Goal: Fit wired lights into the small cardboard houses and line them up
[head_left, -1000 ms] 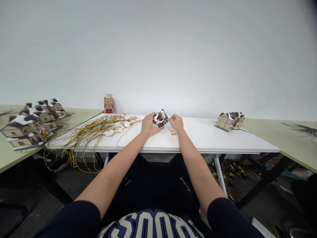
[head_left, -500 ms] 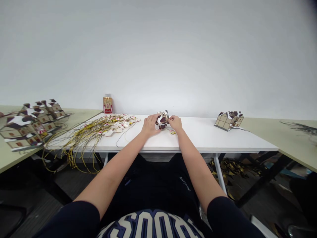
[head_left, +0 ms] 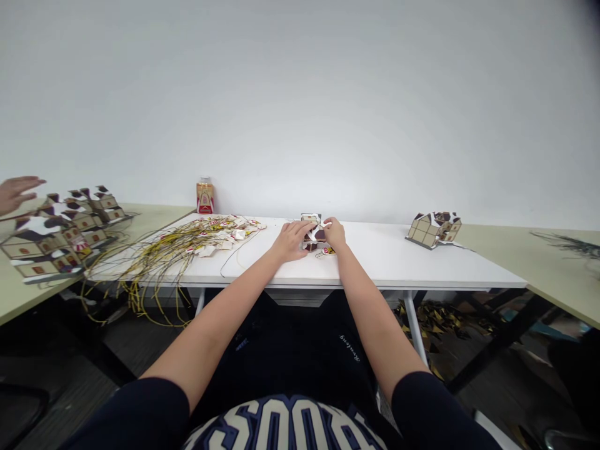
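Note:
A small model house (head_left: 315,235) with a brown and white roof sits on the white table (head_left: 375,265), between my two hands. My left hand (head_left: 291,241) is wrapped round its left side, fingers over the roof. On the right side my right hand (head_left: 334,235) has its fingers bent and pressed against the house; the fingertips are too small to make out fully. A small red, white and yellow piece (head_left: 327,250) with a thin wire lies just in front, near my right hand.
Many wired pieces (head_left: 220,234) with yellow and black wires spread over the table's left and hang off its edge. A red and gold container (head_left: 205,196) stands behind them. Several model houses (head_left: 44,247) stand far left, one (head_left: 434,229) at right. Another person's hand (head_left: 16,192) shows far left.
The model house has turned and now sits lower, more upright between my hands. My left hand has shifted slightly right, with its fingers over the roof. The other person's hand has come further into view.

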A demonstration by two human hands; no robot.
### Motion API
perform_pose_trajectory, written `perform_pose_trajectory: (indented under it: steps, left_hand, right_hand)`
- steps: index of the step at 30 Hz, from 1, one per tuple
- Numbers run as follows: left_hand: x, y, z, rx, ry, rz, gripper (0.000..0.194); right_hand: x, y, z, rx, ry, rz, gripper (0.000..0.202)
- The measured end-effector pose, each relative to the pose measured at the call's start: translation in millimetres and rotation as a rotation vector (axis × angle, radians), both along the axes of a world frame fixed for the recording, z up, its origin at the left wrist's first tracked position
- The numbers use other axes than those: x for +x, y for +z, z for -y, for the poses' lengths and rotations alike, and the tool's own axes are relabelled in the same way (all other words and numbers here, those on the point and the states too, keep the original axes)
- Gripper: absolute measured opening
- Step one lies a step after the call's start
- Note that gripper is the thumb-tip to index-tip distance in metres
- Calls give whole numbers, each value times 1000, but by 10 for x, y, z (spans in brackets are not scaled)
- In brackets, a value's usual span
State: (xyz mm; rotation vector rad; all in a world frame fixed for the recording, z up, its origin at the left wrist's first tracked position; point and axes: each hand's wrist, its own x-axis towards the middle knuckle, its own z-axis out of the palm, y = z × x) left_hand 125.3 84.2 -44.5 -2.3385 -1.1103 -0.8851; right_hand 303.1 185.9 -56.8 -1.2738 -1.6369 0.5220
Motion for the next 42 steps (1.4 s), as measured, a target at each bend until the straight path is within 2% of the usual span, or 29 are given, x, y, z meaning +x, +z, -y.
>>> perform_pose_trajectory:
  steps: [13, 24, 31, 35, 42]
  left_hand:
    - [-11, -26, 19, 29, 19, 25, 77]
    - [-33, -33, -6, 116, -124, 80, 81]
    - [-36, -37, -8, 76, -92, 157, 88]
    - [-39, -41, -8, 99, -106, 170, 88]
    - [-49, -50, -16, 122, -75, 210, 91]
  right_hand:
    - [18, -80, -125, -4, 88, -57, 35]
    - [-14, -49, -120, 65, 247, -225, 49]
    - [-60, -18, -63, -15, 401, -362, 63]
    - [-74, 19, -10, -81, 437, -396, 60]
    - [-97, 46, 43, -127, 415, -398, 52]
